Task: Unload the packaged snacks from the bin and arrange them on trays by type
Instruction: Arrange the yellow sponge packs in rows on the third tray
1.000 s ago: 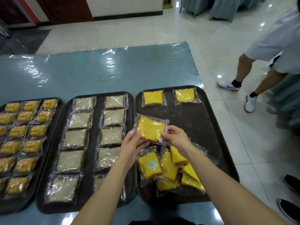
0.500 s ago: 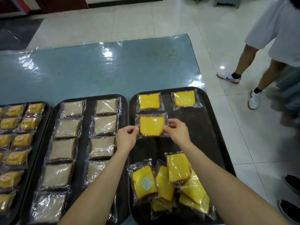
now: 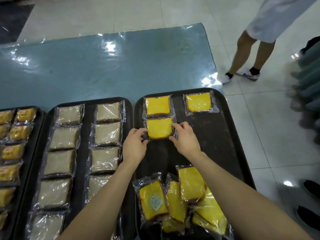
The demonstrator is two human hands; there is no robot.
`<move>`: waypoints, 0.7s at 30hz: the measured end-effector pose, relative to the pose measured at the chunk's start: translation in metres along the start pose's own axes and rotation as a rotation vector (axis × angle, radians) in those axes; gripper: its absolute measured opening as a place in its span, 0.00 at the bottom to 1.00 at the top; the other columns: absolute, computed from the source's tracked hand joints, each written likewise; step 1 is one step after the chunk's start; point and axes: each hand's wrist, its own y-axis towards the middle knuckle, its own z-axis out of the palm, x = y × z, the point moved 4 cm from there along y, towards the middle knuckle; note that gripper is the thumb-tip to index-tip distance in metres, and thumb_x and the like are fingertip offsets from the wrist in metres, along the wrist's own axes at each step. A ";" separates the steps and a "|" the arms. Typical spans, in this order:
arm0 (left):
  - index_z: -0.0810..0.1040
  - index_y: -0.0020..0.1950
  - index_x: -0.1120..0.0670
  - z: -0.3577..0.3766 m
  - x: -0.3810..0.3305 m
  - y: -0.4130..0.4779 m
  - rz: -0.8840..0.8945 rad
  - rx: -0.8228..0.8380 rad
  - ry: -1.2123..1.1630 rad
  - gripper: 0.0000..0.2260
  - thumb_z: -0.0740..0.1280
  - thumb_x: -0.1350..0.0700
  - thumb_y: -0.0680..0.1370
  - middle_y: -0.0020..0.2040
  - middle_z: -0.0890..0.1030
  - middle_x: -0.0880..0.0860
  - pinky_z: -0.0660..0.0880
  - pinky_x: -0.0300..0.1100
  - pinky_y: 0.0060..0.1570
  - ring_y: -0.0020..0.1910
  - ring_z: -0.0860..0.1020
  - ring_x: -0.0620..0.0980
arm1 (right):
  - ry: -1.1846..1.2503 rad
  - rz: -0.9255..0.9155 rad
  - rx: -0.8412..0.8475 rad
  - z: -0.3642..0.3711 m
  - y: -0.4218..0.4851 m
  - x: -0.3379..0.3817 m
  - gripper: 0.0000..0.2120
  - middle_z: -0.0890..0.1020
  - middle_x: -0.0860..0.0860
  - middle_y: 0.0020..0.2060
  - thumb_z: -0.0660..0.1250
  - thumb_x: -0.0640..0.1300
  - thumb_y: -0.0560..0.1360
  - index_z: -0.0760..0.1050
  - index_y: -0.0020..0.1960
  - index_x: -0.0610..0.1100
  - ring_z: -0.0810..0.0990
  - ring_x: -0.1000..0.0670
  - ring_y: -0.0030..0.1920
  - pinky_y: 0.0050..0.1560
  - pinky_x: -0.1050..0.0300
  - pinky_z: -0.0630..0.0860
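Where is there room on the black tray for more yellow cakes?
Bare black tray lies below the far-right cake packet, right of the held cake packet, down to the loose pile. The brown-cake tray beside it is crowded.

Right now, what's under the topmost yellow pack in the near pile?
The topmost yellow pack overlaps other yellow packs on the right tray. Anything directly beneath its middle is covered.

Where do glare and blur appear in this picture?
Head view: white lamp glare on the glossy blue plastic table cover and the pale cakes' clear wrappers; right edge near the grey-green fabric is smeared; the wrapped yellow cake slice is sharp.
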 end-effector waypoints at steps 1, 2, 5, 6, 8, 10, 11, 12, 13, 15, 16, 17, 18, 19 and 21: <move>0.81 0.71 0.45 0.000 -0.001 0.001 0.005 -0.003 0.008 0.22 0.77 0.60 0.79 0.59 0.77 0.45 0.82 0.47 0.59 0.52 0.80 0.44 | -0.008 0.004 0.010 -0.001 0.001 0.001 0.31 0.72 0.48 0.70 0.74 0.50 0.82 0.68 0.82 0.50 0.75 0.45 0.71 0.69 0.46 0.79; 0.81 0.71 0.45 -0.001 -0.001 0.002 0.013 -0.001 0.015 0.22 0.77 0.60 0.79 0.59 0.77 0.45 0.82 0.47 0.59 0.52 0.80 0.44 | -0.011 0.010 0.034 -0.002 0.002 0.001 0.32 0.71 0.48 0.71 0.74 0.51 0.82 0.67 0.82 0.50 0.74 0.45 0.72 0.70 0.46 0.79; 0.80 0.72 0.45 -0.002 -0.002 0.001 0.039 0.030 0.060 0.21 0.76 0.57 0.80 0.60 0.76 0.45 0.83 0.50 0.58 0.53 0.81 0.46 | 0.066 0.030 0.101 -0.008 -0.001 -0.002 0.34 0.71 0.47 0.74 0.74 0.54 0.82 0.65 0.84 0.52 0.73 0.44 0.73 0.72 0.43 0.77; 0.80 0.72 0.45 -0.004 -0.003 -0.001 0.054 0.030 0.094 0.21 0.76 0.56 0.80 0.61 0.76 0.46 0.83 0.51 0.58 0.55 0.81 0.47 | 0.108 0.037 0.097 -0.012 -0.005 -0.004 0.33 0.72 0.47 0.73 0.73 0.55 0.82 0.65 0.83 0.52 0.75 0.44 0.72 0.71 0.43 0.78; 0.79 0.73 0.47 -0.007 -0.009 -0.007 0.139 -0.013 0.204 0.22 0.77 0.54 0.79 0.64 0.76 0.49 0.82 0.53 0.61 0.61 0.80 0.51 | 0.117 0.056 0.046 -0.023 -0.015 -0.014 0.28 0.77 0.48 0.69 0.71 0.55 0.83 0.70 0.80 0.50 0.80 0.46 0.66 0.66 0.44 0.81; 0.77 0.75 0.50 -0.004 -0.023 -0.016 0.291 -0.049 0.317 0.26 0.77 0.54 0.78 0.71 0.76 0.53 0.78 0.55 0.68 0.69 0.76 0.55 | 0.005 0.129 0.051 -0.035 -0.029 -0.031 0.21 0.84 0.48 0.61 0.69 0.56 0.84 0.76 0.73 0.47 0.84 0.46 0.59 0.60 0.45 0.83; 0.76 0.77 0.50 0.001 -0.032 -0.021 0.371 -0.039 0.365 0.27 0.77 0.55 0.78 0.74 0.75 0.54 0.76 0.56 0.71 0.73 0.74 0.57 | -0.061 0.186 0.089 -0.040 -0.038 -0.041 0.20 0.85 0.48 0.57 0.68 0.58 0.84 0.77 0.69 0.46 0.84 0.46 0.56 0.57 0.45 0.83; 0.74 0.79 0.49 0.008 -0.040 -0.026 0.435 -0.003 0.406 0.28 0.76 0.54 0.79 0.78 0.73 0.55 0.73 0.57 0.74 0.77 0.72 0.58 | -0.115 0.238 0.139 -0.044 -0.048 -0.050 0.21 0.85 0.47 0.55 0.68 0.61 0.84 0.78 0.66 0.45 0.84 0.45 0.54 0.55 0.46 0.83; 0.72 0.81 0.48 0.017 -0.044 -0.030 0.473 0.053 0.441 0.29 0.75 0.53 0.80 0.80 0.70 0.56 0.70 0.57 0.77 0.79 0.69 0.58 | -0.153 0.275 0.190 -0.047 -0.057 -0.058 0.23 0.85 0.47 0.54 0.67 0.64 0.83 0.78 0.63 0.45 0.84 0.45 0.53 0.54 0.46 0.83; 0.69 0.83 0.48 0.032 -0.046 -0.036 0.467 0.180 0.488 0.29 0.72 0.52 0.82 0.85 0.64 0.56 0.65 0.57 0.81 0.84 0.62 0.58 | -0.176 0.307 0.305 -0.049 -0.073 -0.067 0.29 0.85 0.47 0.53 0.67 0.70 0.80 0.78 0.62 0.45 0.84 0.45 0.54 0.54 0.46 0.83; 0.69 0.83 0.48 0.036 -0.045 -0.039 0.446 0.219 0.502 0.29 0.72 0.52 0.83 0.86 0.61 0.56 0.63 0.57 0.82 0.86 0.59 0.58 | -0.162 0.313 0.361 -0.048 -0.080 -0.069 0.31 0.85 0.47 0.53 0.69 0.71 0.78 0.78 0.61 0.44 0.84 0.45 0.54 0.55 0.47 0.82; 0.70 0.83 0.49 0.038 -0.044 -0.041 0.430 0.233 0.509 0.28 0.71 0.51 0.83 0.87 0.59 0.56 0.62 0.58 0.83 0.87 0.57 0.58 | -0.139 0.315 0.403 -0.045 -0.086 -0.070 0.31 0.84 0.47 0.54 0.72 0.71 0.76 0.78 0.61 0.44 0.84 0.46 0.55 0.55 0.47 0.83; 0.71 0.82 0.49 0.037 -0.044 -0.044 0.417 0.227 0.501 0.26 0.71 0.52 0.84 0.87 0.60 0.56 0.61 0.58 0.83 0.86 0.58 0.58 | -0.118 0.316 0.428 -0.043 -0.090 -0.071 0.31 0.84 0.47 0.56 0.76 0.69 0.74 0.78 0.63 0.45 0.83 0.46 0.56 0.57 0.47 0.82; 0.73 0.81 0.50 0.036 -0.046 -0.047 0.408 0.206 0.482 0.25 0.70 0.52 0.84 0.85 0.64 0.56 0.63 0.57 0.83 0.85 0.61 0.58 | -0.095 0.316 0.436 -0.042 -0.092 -0.071 0.32 0.84 0.48 0.58 0.78 0.67 0.73 0.78 0.64 0.45 0.82 0.46 0.58 0.58 0.48 0.82; 0.79 0.74 0.50 0.033 -0.051 -0.055 0.389 0.153 0.403 0.18 0.70 0.52 0.84 0.74 0.75 0.53 0.70 0.55 0.77 0.76 0.71 0.55 | -0.034 0.308 0.450 -0.042 -0.095 -0.072 0.29 0.83 0.49 0.60 0.79 0.63 0.74 0.80 0.66 0.45 0.82 0.47 0.60 0.59 0.50 0.80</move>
